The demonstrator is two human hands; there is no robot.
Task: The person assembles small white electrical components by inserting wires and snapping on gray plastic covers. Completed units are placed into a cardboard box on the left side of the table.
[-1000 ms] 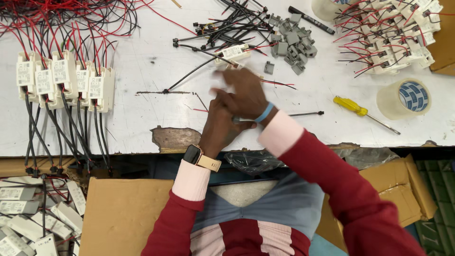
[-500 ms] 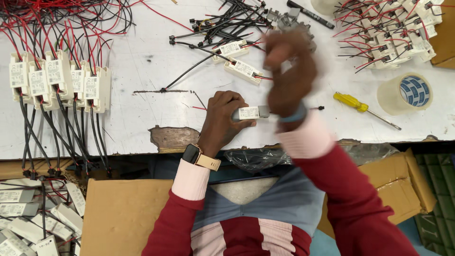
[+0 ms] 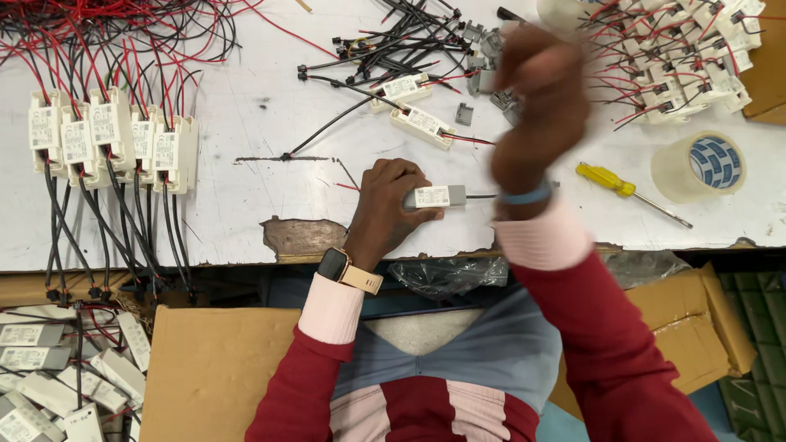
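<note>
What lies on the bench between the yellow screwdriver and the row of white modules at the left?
In the head view: the left hand pinning a small grey module, plus the chipped tabletop patch.

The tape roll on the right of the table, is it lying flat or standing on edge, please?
Flat. The tape roll rests on one face on the table, its round core opening facing up towards the camera, beside the yellow screwdriver.

Bright, even overhead light on the white table (image 3: 246, 205); soft shadows, no glare. Right hand (image 3: 536, 106) motion-blurred; the rest sharp.
</note>
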